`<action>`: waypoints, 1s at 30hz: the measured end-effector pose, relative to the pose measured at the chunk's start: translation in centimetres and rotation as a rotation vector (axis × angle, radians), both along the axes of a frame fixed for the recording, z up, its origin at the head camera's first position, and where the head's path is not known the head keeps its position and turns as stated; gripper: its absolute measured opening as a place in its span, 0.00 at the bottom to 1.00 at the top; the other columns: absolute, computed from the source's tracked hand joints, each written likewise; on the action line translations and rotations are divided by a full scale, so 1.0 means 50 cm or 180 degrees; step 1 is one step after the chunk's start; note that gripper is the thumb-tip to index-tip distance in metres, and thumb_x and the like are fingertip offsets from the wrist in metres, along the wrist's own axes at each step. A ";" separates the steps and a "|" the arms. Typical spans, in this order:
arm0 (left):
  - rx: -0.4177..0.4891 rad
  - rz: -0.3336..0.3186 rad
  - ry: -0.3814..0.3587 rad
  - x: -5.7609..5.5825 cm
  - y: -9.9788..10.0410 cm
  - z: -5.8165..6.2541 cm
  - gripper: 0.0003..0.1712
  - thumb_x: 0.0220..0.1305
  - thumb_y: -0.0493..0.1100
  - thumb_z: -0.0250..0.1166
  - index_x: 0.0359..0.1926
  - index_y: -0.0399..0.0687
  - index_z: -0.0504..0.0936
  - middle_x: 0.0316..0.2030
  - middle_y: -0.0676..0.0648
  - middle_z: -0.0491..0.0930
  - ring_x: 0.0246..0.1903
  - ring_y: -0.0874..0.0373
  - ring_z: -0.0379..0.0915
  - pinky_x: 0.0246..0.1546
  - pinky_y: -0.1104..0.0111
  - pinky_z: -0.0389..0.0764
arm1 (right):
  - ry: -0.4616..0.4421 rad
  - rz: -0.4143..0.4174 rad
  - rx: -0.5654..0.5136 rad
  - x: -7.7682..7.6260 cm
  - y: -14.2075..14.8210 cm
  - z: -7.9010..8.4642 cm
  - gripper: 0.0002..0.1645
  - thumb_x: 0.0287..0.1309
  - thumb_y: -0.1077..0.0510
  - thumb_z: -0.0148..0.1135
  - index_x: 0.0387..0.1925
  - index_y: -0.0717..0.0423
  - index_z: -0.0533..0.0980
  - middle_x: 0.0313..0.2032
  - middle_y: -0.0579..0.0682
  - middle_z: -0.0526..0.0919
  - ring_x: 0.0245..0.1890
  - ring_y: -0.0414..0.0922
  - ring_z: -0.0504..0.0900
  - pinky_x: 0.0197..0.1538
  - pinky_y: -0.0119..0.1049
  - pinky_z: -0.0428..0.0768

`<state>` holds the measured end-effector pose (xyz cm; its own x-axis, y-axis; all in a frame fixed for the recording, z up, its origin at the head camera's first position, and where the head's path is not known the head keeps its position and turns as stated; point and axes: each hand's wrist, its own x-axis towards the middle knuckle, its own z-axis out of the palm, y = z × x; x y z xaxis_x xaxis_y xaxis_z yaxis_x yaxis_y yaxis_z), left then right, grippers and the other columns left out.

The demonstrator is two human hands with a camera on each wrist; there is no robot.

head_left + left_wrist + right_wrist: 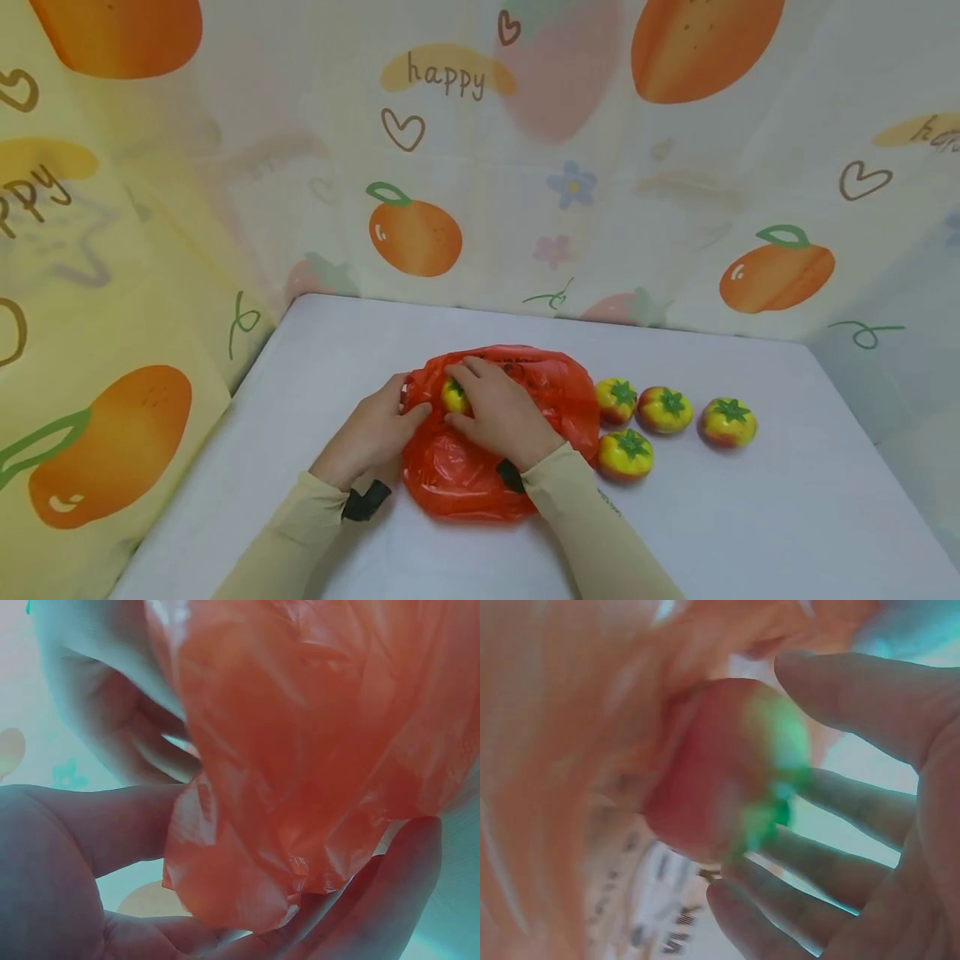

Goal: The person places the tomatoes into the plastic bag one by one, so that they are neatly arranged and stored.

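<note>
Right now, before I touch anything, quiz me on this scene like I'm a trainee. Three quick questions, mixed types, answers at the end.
1. Count: how many fruits lie on the table to the right of the bag?
2. True or false: the left hand is clear of the bag.
3. Fill in: in the head view, between the thumb and fingers of the right hand you can see a ____.

Key:
1. Four.
2. False; the left hand is touching the bag.
3. Fruit, another one with a yellow skin showing.
</note>
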<state>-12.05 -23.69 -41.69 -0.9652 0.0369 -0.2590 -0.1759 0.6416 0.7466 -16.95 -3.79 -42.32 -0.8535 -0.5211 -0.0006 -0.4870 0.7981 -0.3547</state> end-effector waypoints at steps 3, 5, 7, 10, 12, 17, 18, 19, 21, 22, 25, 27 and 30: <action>0.0000 -0.0017 -0.0056 -0.002 0.000 -0.002 0.38 0.80 0.51 0.62 0.81 0.42 0.61 0.70 0.36 0.78 0.62 0.41 0.81 0.56 0.47 0.90 | 0.0095 0.0004 -0.0036 0.019 0.024 0.024 0.44 0.65 0.41 0.76 0.78 0.43 0.70 0.77 0.49 0.73 0.75 0.50 0.75 0.67 0.51 0.86; 0.0022 -0.0010 -0.0112 -0.003 -0.003 -0.002 0.38 0.80 0.51 0.62 0.81 0.42 0.61 0.69 0.36 0.78 0.62 0.41 0.81 0.54 0.49 0.91 | 0.0149 0.0011 -0.0081 0.037 0.047 0.048 0.43 0.66 0.40 0.75 0.78 0.42 0.70 0.77 0.49 0.72 0.75 0.50 0.74 0.67 0.52 0.86; 0.0046 -0.0006 -0.0160 -0.003 -0.008 -0.001 0.38 0.80 0.52 0.62 0.81 0.41 0.61 0.69 0.35 0.78 0.60 0.42 0.81 0.51 0.51 0.92 | 0.0257 0.0011 -0.0118 0.057 0.076 0.073 0.42 0.67 0.40 0.74 0.77 0.41 0.71 0.78 0.48 0.72 0.75 0.50 0.75 0.67 0.52 0.86; 0.0064 0.0015 -0.0224 -0.007 -0.013 0.001 0.38 0.80 0.52 0.62 0.80 0.41 0.62 0.68 0.34 0.77 0.58 0.43 0.81 0.47 0.55 0.93 | 0.0458 -0.0036 -0.0165 0.086 0.130 0.109 0.41 0.66 0.40 0.75 0.76 0.41 0.73 0.78 0.47 0.73 0.74 0.50 0.76 0.69 0.52 0.85; 0.0063 0.0014 -0.0263 -0.009 -0.014 0.002 0.38 0.80 0.53 0.62 0.80 0.42 0.62 0.69 0.33 0.76 0.58 0.43 0.81 0.46 0.57 0.93 | 0.0593 -0.0126 -0.0154 0.104 0.171 0.124 0.41 0.66 0.40 0.75 0.76 0.42 0.74 0.77 0.47 0.74 0.74 0.51 0.77 0.70 0.53 0.84; 0.0114 -0.0070 -0.0284 -0.013 -0.017 0.008 0.37 0.80 0.54 0.61 0.79 0.41 0.63 0.70 0.32 0.74 0.55 0.45 0.82 0.45 0.59 0.93 | 0.0627 -0.0464 -0.0108 0.140 0.274 0.127 0.40 0.65 0.40 0.76 0.74 0.44 0.75 0.75 0.51 0.76 0.72 0.55 0.78 0.67 0.57 0.85; 0.0124 -0.0097 -0.0269 -0.013 -0.020 0.008 0.37 0.80 0.54 0.61 0.78 0.41 0.63 0.70 0.32 0.74 0.54 0.46 0.82 0.45 0.59 0.93 | 0.0588 -0.0542 -0.0100 0.145 0.292 0.121 0.39 0.65 0.40 0.76 0.74 0.44 0.76 0.75 0.51 0.77 0.72 0.55 0.78 0.67 0.58 0.85; 0.0136 -0.0123 -0.0254 -0.014 -0.022 0.009 0.37 0.80 0.54 0.61 0.78 0.41 0.64 0.69 0.32 0.74 0.53 0.47 0.82 0.45 0.59 0.92 | 0.0541 -0.0613 -0.0096 0.149 0.309 0.116 0.39 0.65 0.41 0.76 0.73 0.44 0.76 0.74 0.51 0.77 0.72 0.56 0.78 0.67 0.59 0.85; 0.0153 -0.0167 -0.0222 -0.016 -0.026 0.009 0.36 0.80 0.54 0.61 0.78 0.40 0.64 0.69 0.32 0.74 0.53 0.47 0.82 0.45 0.59 0.92 | 0.0463 -0.0746 -0.0063 0.155 0.339 0.101 0.38 0.65 0.41 0.76 0.73 0.45 0.77 0.74 0.52 0.78 0.73 0.57 0.78 0.67 0.61 0.84; 0.0156 -0.0172 -0.0218 -0.017 -0.027 0.008 0.36 0.80 0.54 0.61 0.78 0.40 0.64 0.69 0.32 0.74 0.53 0.47 0.82 0.45 0.59 0.92 | 0.0428 -0.0799 -0.0051 0.158 0.353 0.093 0.38 0.65 0.42 0.76 0.72 0.46 0.77 0.74 0.53 0.78 0.73 0.58 0.78 0.67 0.62 0.84; 0.0175 -0.0165 -0.0245 -0.020 -0.027 0.005 0.36 0.80 0.54 0.61 0.78 0.41 0.64 0.70 0.32 0.74 0.54 0.46 0.82 0.45 0.59 0.92 | 0.0423 -0.0871 -0.0011 0.164 0.384 0.073 0.39 0.64 0.44 0.78 0.72 0.49 0.77 0.72 0.55 0.80 0.71 0.60 0.79 0.67 0.63 0.83; 0.0168 -0.0146 -0.0278 -0.020 -0.025 0.003 0.37 0.80 0.54 0.61 0.78 0.41 0.63 0.71 0.31 0.73 0.56 0.45 0.81 0.45 0.59 0.93 | 0.0452 -0.0878 -0.0012 0.166 0.396 0.060 0.39 0.62 0.46 0.79 0.71 0.51 0.77 0.70 0.56 0.81 0.69 0.60 0.80 0.66 0.62 0.84; 0.0150 -0.0127 -0.0322 -0.021 -0.022 0.001 0.37 0.80 0.54 0.61 0.79 0.40 0.63 0.71 0.31 0.72 0.56 0.45 0.81 0.46 0.59 0.93 | 0.0460 -0.0900 0.0003 0.167 0.406 0.039 0.40 0.61 0.46 0.80 0.71 0.51 0.78 0.69 0.57 0.82 0.68 0.59 0.81 0.64 0.62 0.85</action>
